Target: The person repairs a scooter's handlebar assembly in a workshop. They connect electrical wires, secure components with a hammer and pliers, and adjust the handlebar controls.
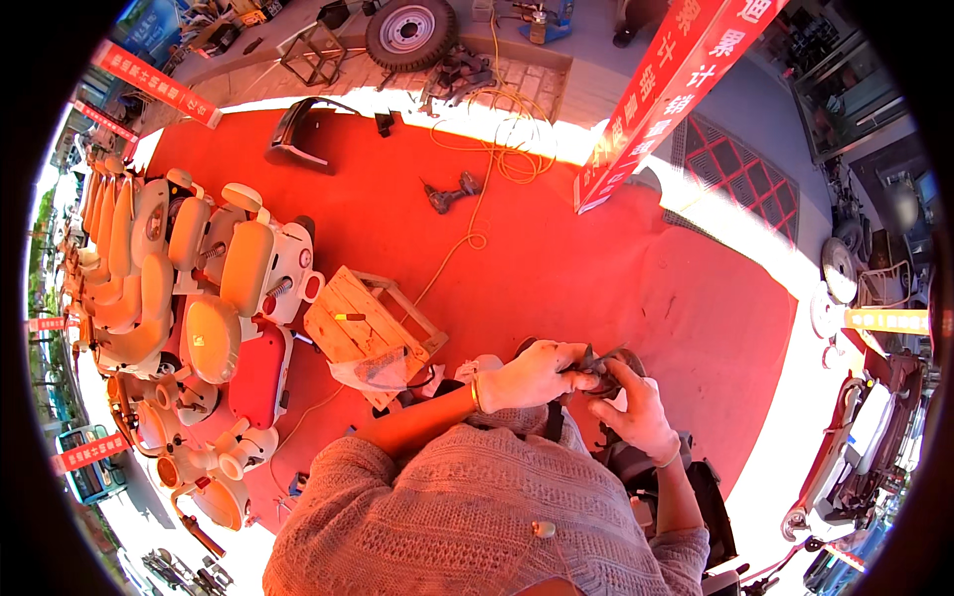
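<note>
At the lower middle, my left hand [527, 377], with a yellowish band on the wrist, is closed on a small dark part [588, 360] that I cannot make out. My right hand [636, 412] curls its fingers onto a dark rounded piece [626, 358] just right of it, with the thumb underneath. The two hands nearly meet, and their fingers hide much of both pieces. Left of my hands stands a wooden crate [333, 313] with a yellow-handled tool [350, 317] on top and crumpled wrapping at its near end.
Cream scooters with seats [248, 258] line the left. A cordless drill [447, 194] and yellow hose [527, 149] lie ahead on the red carpet [537, 258]. A red banner post [646, 109] stands beyond. A curved dark panel [293, 149] lies farther left; vehicle parts [865, 447] line the right.
</note>
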{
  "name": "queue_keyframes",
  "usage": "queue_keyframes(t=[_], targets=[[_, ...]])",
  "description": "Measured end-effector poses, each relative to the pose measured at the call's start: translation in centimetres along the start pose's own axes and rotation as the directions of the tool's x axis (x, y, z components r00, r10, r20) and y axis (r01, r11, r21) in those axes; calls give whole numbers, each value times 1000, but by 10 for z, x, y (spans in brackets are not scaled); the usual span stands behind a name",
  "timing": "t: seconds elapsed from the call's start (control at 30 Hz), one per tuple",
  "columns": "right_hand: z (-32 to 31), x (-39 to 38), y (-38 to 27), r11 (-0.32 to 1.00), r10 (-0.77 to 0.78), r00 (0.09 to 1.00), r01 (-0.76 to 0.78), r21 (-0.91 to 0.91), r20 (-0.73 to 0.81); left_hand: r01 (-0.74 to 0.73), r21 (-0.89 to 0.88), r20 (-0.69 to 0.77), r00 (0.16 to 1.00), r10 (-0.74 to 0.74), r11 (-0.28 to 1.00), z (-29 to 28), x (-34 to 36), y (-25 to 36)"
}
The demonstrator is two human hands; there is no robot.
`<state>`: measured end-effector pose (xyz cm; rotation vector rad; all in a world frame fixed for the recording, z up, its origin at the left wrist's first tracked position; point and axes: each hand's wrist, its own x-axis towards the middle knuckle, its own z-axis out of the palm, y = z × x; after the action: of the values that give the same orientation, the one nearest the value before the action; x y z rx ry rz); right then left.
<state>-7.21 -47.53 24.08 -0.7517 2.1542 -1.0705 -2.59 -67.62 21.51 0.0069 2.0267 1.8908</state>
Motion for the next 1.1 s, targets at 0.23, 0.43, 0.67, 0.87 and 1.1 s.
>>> queue_keyframes(t=[0.23, 0.43, 0.67, 0.87, 1.1], targets=[[-35, 230, -8, 881, -157, 889, -70, 468, 429, -6, -123, -220, 975, -21, 992, -134, 78, -29], [-64, 416, -47, 924, -152, 815, -82, 372, 559, -70, -678, -209, 973, -101, 731, -276, 128, -10], [-122, 580, -114, 750, -139, 863, -229, 620, 486, -311, -817, -328, 943, 52, 486, -436, 190, 15], [-161, 744, -144, 671, -159, 943, -115, 733, 294, -561, -814, -522, 821, 232, 151, -554, 314, 26], [-239, 970, -132, 843, -204, 973, 120, 525, 106, -328, -803, -368, 930, 18, 498, -726, 497, 61]])
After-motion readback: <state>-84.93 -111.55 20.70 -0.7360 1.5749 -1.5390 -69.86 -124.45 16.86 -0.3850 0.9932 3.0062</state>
